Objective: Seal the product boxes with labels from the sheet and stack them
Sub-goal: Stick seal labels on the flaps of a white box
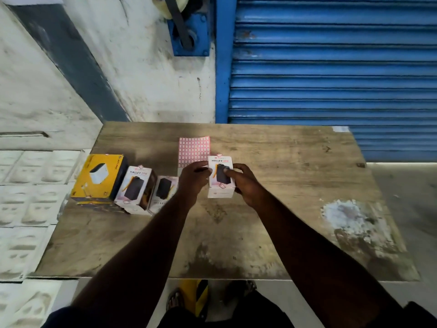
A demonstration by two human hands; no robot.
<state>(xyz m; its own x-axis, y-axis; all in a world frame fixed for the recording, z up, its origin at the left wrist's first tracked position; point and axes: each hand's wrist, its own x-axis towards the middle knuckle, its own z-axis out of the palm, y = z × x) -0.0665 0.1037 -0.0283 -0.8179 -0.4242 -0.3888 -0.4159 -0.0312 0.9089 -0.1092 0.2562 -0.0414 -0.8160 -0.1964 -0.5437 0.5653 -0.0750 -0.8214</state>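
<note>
Worn wood fills my view, a scuffed brown surface [236, 233] with a pale chalky patch [347, 216] at about four o'clock. Near its middle I have both hands on a white product box [221, 185] printed "HALLEY 20K". My left hand [194, 181] is curled against the box's left edge, fingers closed on its side. My right hand [246, 183] wraps the right edge, thumb pressed on the printed front, so the box is clamped between the two. A small red-bordered label [221, 185] sits on the lower front of the box, and another label [219, 155] pokes up at its top edge.

At nine o'clock from the held box, three more boxes stand in a row, touching one another: a small white box [163, 192] just beside my left wrist, partly hidden by it; a second HALLEY box [137, 188]; and a bigger yellow box [99, 176] at the far left end. Small labels show on their corners.

At twelve o'clock, just behind my left hand and the held box, lies the label sheet [194, 147], flat, pink-red grid up, its near edge hidden by them.

Beyond the surface stand a stained white wall [142, 79] and a blue roller shutter [331, 67].
</note>
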